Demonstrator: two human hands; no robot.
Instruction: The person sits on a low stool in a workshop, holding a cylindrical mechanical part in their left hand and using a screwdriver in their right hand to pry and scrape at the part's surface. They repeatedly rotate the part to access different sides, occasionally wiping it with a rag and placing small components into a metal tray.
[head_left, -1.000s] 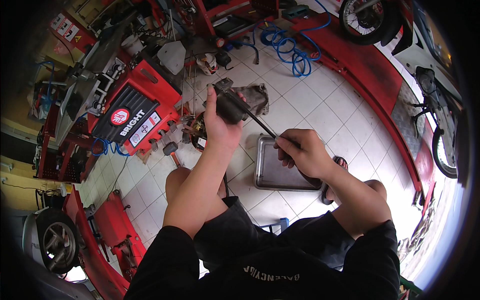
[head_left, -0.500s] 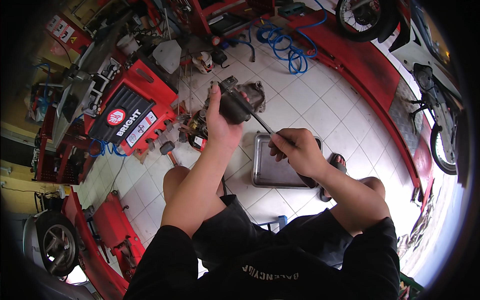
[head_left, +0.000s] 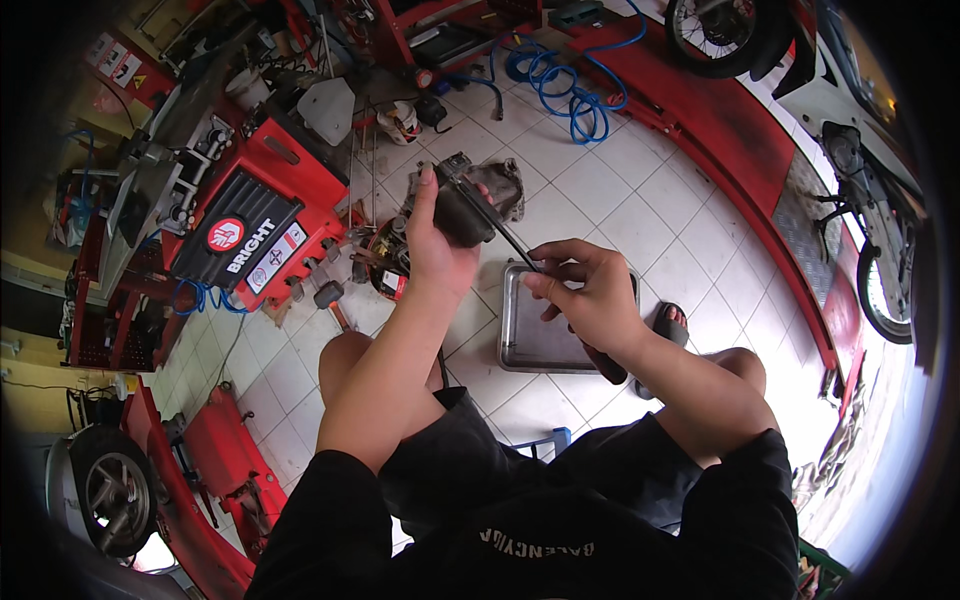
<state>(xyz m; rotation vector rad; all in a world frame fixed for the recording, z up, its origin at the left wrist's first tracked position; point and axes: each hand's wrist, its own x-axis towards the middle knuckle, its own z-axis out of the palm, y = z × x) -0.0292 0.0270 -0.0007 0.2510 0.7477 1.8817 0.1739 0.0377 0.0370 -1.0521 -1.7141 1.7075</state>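
My left hand is wrapped around a black cylindrical starter motor and holds it tilted over the floor, its metal end upward. A thin, dark, long-shafted tool runs along the motor's right side and down to my right hand. Thumb and fingers of that hand pinch the tool's lower end; its handle is hidden, so its exact kind cannot be told. Under the right hand stands a rectangular metal tray. Behind the motor lies a dirty grey metal casing.
To the left stands a red and black machine, with a hammer and small parts near it. A coiled blue hose lies beside a long red ramp. Motorcycles stand at the right; a wheel is at lower left.
My right hand has shifted slightly left, and its fingers have loosened from a fist-like grip to a fingertip pinch on the tool. The motor stays in my left hand.
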